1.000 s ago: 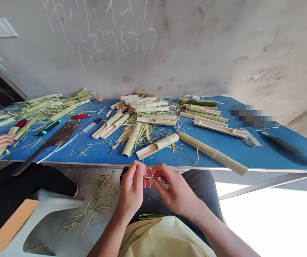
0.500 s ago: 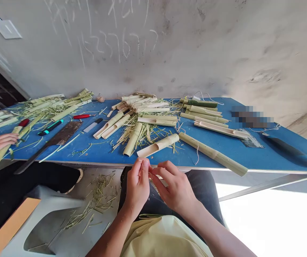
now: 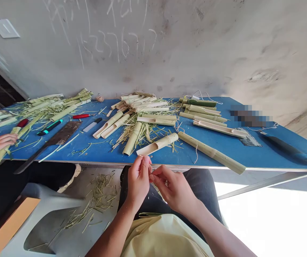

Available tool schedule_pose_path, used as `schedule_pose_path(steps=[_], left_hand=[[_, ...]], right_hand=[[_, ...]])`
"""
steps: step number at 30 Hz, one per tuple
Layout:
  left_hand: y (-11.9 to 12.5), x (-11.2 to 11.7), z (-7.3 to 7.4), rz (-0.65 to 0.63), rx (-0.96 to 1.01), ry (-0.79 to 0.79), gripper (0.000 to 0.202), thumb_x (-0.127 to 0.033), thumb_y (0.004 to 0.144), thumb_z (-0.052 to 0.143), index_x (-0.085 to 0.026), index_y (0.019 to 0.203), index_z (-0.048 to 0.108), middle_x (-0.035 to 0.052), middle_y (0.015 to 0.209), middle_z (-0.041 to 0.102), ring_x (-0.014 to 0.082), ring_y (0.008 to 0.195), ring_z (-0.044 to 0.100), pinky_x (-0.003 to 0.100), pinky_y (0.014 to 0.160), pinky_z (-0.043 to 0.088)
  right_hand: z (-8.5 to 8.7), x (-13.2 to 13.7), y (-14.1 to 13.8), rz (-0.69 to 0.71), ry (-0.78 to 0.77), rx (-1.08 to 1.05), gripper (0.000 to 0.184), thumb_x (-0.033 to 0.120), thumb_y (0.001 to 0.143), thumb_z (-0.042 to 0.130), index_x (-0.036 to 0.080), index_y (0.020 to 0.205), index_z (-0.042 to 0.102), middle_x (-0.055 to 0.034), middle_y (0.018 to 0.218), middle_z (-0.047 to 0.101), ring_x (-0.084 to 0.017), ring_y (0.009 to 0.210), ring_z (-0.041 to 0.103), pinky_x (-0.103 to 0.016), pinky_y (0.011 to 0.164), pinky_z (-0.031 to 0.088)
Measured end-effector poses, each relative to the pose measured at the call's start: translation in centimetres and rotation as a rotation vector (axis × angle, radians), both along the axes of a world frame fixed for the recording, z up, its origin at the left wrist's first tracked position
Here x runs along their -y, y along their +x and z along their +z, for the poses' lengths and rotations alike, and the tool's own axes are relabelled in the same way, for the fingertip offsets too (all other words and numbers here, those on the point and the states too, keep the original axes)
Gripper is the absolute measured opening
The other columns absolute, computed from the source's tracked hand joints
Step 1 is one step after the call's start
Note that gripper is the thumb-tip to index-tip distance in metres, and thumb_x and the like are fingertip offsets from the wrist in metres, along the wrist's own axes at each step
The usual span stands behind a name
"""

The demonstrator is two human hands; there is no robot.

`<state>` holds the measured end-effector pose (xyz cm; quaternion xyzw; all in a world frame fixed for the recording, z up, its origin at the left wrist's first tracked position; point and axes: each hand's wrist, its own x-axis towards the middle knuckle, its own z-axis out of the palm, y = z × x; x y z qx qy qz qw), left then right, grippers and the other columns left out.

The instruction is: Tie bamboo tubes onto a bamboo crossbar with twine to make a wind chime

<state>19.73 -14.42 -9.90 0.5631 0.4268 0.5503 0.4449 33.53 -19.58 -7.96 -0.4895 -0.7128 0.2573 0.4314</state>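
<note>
Both my hands meet over my lap, just below the table's front edge. My left hand point(image 3: 139, 180) is closed, its thumb pressed against the curled fingers. My right hand point(image 3: 173, 185) pinches with thumb and forefinger right beside the left fingertips. Whatever sits between the fingers is too small and hidden to make out. Just beyond them lies a bamboo tube with a cut-out opening point(image 3: 158, 144). To its right a longer bamboo tube point(image 3: 211, 152) sticks out past the edge, with a thin string point(image 3: 196, 151) lying over it.
On the blue table point(image 3: 110, 142) are a heap of bamboo pieces and shavings point(image 3: 148, 107), a cleaver point(image 3: 64, 134), a small knife point(image 3: 92, 125) and a dark blade point(image 3: 287, 148) at right. At left, another person's hand point(image 3: 1, 144) rests on a bamboo strip. Shavings point(image 3: 102, 192) litter the floor.
My right fingers have drawn in slightly, their tips curling tighter beside my left hand. The left hand stays nearly in place. Objects on the table have not moved.
</note>
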Motion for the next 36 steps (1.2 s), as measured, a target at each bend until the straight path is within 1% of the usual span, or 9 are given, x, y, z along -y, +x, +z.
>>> schedule_pose_path(steps=[3,8,12,17,20,23,27,32,36], left_hand=[[0.1,0.1,0.1,-0.031,-0.032,0.009,0.05,-0.066,0.105,0.05,-0.021,0.084,0.058,-0.0023,0.07,0.056,0.0121,0.063,0.052,0.02,0.058,0.046],[0.1,0.2,0.3,-0.066,-0.123,0.054,0.05,-0.061,0.109,0.044,-0.022,0.08,0.053,-0.0021,0.073,0.054,0.0125,0.067,0.052,0.021,0.065,0.046],[-0.1,0.1,-0.1,-0.109,-0.16,0.027,0.05,-0.062,0.109,0.042,-0.021,0.083,0.056,-0.0019,0.074,0.056,0.0131,0.067,0.053,0.022,0.065,0.046],[-0.6,-0.1,-0.1,-0.154,-0.225,0.103,0.047,-0.055,0.11,0.046,-0.02,0.087,0.067,0.0015,0.079,0.066,0.0141,0.073,0.062,0.022,0.069,0.05],[-1.1,0.0,0.0,-0.117,-0.315,0.303,0.041,-0.043,0.111,0.051,-0.019,0.095,0.079,0.0051,0.087,0.07,0.015,0.079,0.066,0.023,0.074,0.053],[-1.5,0.4,0.0,-0.011,-0.471,0.521,0.033,-0.038,0.109,0.055,-0.022,0.109,0.085,0.0057,0.087,0.066,0.0137,0.074,0.063,0.021,0.066,0.052],[-1.8,1.0,0.3,0.071,-0.703,0.707,0.028,-0.034,0.108,0.059,-0.028,0.118,0.085,0.0015,0.079,0.057,0.0095,0.061,0.053,0.018,0.057,0.043],[-1.7,1.2,0.7,0.058,-0.741,0.728,0.027,-0.035,0.108,0.061,-0.029,0.115,0.085,-0.0009,0.073,0.049,0.0099,0.057,0.046,0.02,0.055,0.039],[-1.8,1.3,0.8,-0.042,-0.697,0.647,0.037,-0.038,0.107,0.061,-0.024,0.141,0.07,0.0039,0.089,0.065,0.0147,0.073,0.064,0.022,0.068,0.052]], right_hand=[[-0.1,0.0,0.1,0.007,-0.004,0.025,0.013,0.028,0.106,0.058,0.022,0.1,0.067,-0.0023,0.088,0.08,-0.013,0.064,0.068,-0.023,0.06,0.043],[-0.3,-0.2,0.3,-0.026,0.203,0.228,0.014,0.021,0.105,0.058,0.02,0.1,0.071,-0.0026,0.082,0.076,-0.015,0.068,0.066,-0.025,0.065,0.042],[-0.1,-0.1,0.3,-0.046,0.248,0.288,0.015,0.021,0.105,0.057,0.019,0.098,0.071,-0.0018,0.077,0.071,-0.015,0.067,0.062,-0.026,0.067,0.041],[0.6,0.2,0.8,-0.071,0.063,0.174,0.017,0.03,0.105,0.053,0.021,0.097,0.064,0.0012,0.071,0.063,-0.014,0.062,0.054,-0.026,0.063,0.036],[0.7,0.2,1.3,-0.016,-0.15,-0.034,0.029,0.047,0.109,0.045,0.022,0.1,0.057,0.0059,0.064,0.055,-0.013,0.056,0.044,-0.026,0.059,0.032],[0.5,0.0,1.6,0.024,-0.265,-0.147,0.04,0.062,0.105,0.049,0.023,0.101,0.053,0.0078,0.062,0.051,-0.013,0.056,0.038,-0.025,0.057,0.03],[0.1,-0.2,1.3,-0.049,-0.249,-0.063,0.047,0.068,0.096,0.064,0.022,0.087,0.053,0.0056,0.064,0.05,-0.012,0.059,0.039,-0.025,0.057,0.028],[-0.4,-0.4,1.1,-0.04,-0.205,-0.143,0.056,0.063,0.11,0.037,0.022,0.074,0.048,0.0022,0.066,0.049,-0.014,0.062,0.04,-0.027,0.06,0.033],[-0.4,-0.5,1.3,-0.032,-0.164,-0.157,0.055,0.059,0.112,0.034,0.022,0.076,0.051,0.0008,0.069,0.053,-0.014,0.065,0.046,-0.027,0.062,0.036]])
